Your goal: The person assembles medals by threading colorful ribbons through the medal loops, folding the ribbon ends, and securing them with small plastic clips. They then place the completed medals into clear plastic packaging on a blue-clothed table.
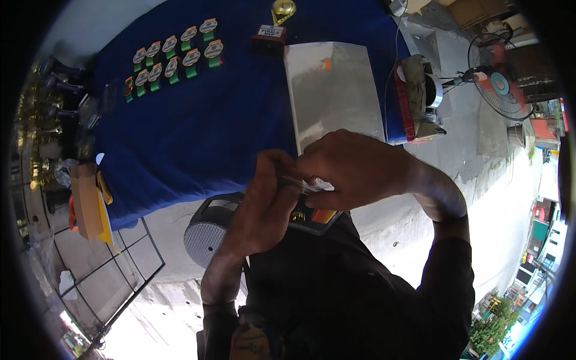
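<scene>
My left hand [264,201] and my right hand [360,171] meet just above my lap, near the front edge of the blue-covered table. Between their fingertips is a small, shiny, clear piece that looks like plastic film [307,185]; its exact kind is hard to make out. Both hands are closed on it, with the fingers bent and partly hiding it. Right below them, a dark flat item with orange and yellow parts [324,216] rests by my lap, mostly covered by the hands. Beyond my right hand lies a large pale glossy sheet [333,90] with a small orange mark.
Several medals [191,58] with green ribbons lie in two rows on the blue cloth [198,129]. A trophy [268,39] with a golden ball stands at the back. Rightward are a tape roll [433,90] and a fan [501,84]. A cardboard box [87,201] sits at left.
</scene>
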Demonstrator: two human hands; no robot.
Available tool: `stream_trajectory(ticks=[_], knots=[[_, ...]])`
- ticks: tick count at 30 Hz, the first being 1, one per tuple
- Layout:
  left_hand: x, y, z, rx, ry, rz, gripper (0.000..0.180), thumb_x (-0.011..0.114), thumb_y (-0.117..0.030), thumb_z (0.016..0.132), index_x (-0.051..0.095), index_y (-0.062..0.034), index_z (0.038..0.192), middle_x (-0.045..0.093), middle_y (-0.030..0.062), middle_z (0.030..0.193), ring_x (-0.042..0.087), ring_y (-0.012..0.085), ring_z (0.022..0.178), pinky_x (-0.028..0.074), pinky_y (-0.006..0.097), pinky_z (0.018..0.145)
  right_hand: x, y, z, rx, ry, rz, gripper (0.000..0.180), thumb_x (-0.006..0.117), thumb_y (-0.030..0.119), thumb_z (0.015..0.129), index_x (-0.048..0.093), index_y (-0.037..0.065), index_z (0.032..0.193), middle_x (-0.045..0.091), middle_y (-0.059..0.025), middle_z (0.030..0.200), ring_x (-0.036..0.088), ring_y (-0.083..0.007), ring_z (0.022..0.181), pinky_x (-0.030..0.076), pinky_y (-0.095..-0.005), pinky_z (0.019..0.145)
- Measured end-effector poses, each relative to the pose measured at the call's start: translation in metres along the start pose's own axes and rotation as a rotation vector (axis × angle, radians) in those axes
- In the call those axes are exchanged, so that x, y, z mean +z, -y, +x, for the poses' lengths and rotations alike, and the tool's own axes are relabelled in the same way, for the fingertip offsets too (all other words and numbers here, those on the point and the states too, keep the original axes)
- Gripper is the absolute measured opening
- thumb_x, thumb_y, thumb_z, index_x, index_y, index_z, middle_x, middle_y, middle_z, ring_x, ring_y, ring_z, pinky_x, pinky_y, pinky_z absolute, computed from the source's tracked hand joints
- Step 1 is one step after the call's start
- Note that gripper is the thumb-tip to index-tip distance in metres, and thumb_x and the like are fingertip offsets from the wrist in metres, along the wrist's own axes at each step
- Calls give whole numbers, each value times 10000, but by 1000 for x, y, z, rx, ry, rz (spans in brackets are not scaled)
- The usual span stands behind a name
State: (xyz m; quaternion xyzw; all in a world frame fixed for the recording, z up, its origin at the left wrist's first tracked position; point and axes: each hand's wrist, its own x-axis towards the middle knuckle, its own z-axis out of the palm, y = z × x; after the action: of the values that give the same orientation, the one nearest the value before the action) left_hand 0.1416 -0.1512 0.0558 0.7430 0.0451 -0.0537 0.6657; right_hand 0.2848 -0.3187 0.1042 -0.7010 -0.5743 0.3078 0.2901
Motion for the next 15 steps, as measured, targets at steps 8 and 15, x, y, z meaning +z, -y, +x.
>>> stream_trajectory(ticks=[8, 15], knots=[[-18, 9, -73, 144, -159, -104, 683, 734, 76, 732, 340, -38, 1278, 608, 116, 962, 660, 202, 894, 531, 344, 793, 22, 2, 57, 179, 527, 725, 174, 661, 106, 913, 694, -24, 1023, 721, -90, 853, 712, -136, 801, 547, -309, 679], [-5, 36, -200, 266, -614, -155, 645, 746, 67, 728, 362, -65, 1229, 605, 97, 888, 655, 187, 776, 527, 319, 710, 128, 62, 100, 107, 740, 1026, 295, 637, 7, 912, 486, 38, 1165, 601, -21, 968, 600, -93, 915, 504, -283, 771]])
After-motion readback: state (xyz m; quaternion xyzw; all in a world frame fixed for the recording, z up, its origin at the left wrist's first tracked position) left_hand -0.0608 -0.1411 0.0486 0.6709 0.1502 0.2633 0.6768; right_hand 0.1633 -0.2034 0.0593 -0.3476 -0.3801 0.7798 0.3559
